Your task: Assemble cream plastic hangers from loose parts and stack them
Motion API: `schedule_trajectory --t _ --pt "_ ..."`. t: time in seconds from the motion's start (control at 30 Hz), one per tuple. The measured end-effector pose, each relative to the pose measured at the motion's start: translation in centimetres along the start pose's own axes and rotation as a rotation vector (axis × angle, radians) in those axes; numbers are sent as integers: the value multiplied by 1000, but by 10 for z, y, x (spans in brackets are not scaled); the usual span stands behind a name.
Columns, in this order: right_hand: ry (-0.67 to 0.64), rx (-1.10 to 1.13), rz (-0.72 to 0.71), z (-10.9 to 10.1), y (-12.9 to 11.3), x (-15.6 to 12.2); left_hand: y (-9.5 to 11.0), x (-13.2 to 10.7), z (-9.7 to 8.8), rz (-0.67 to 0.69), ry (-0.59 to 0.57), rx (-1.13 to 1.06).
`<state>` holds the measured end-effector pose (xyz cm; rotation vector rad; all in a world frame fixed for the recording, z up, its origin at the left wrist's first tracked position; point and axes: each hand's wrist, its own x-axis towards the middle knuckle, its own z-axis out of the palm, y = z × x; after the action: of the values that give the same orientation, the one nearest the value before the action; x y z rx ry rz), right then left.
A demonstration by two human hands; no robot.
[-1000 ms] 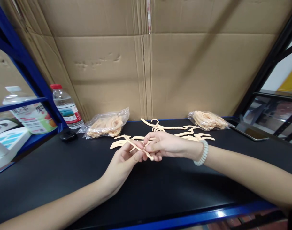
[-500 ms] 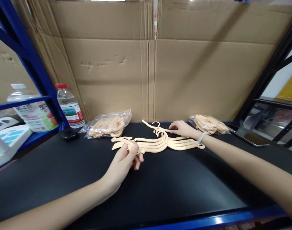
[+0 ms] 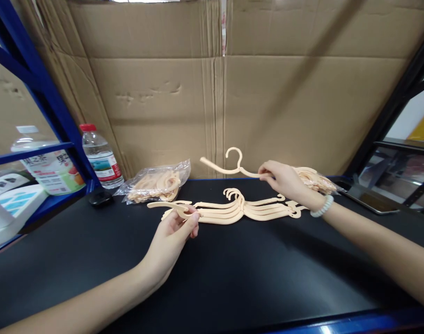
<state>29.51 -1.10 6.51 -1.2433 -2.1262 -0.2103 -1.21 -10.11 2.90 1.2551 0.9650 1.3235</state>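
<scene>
My left hand point(image 3: 179, 234) pinches a cream plastic hanger piece point(image 3: 165, 205), a slim arm with a curved end partly hidden by the fingers. It is held just over the left end of several cream hangers point(image 3: 222, 215) that lie stacked on the black tabletop, hooks pointing to the back. Behind that stack, my right hand point(image 3: 281, 178) grips one cream hanger point(image 3: 229, 171) by its right arm. This hanger is lifted off the table with its hook upward and its left arm free in the air.
Clear bags of cream parts lie at the back left point(image 3: 156, 183) and back right point(image 3: 312, 178). A red-capped water bottle point(image 3: 102, 160) and a black object point(image 3: 99, 197) stand left. A phone point(image 3: 368, 202) lies right. A cardboard wall point(image 3: 156, 102) closes the back.
My right hand has raised its hanger from behind the stack and shifted right. My left hand has moved slightly left and turned its piece, showing more of it.
</scene>
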Motion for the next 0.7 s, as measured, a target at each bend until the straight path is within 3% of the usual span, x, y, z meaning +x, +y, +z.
schedule_trajectory --t 0.2,0.37,0.5,0.7 --pt "39 52 -139 -20 -25 -38 3 2 2 -15 41 -41" --pt "-49 253 -31 -14 -36 -65 0 5 -1 -39 -5 -69" --pt "-125 314 -20 -9 -37 -74 -1 7 -3 -34 -77 -96" --pt "-21 312 -87 -8 -37 -76 2 6 1 -101 -101 -196"
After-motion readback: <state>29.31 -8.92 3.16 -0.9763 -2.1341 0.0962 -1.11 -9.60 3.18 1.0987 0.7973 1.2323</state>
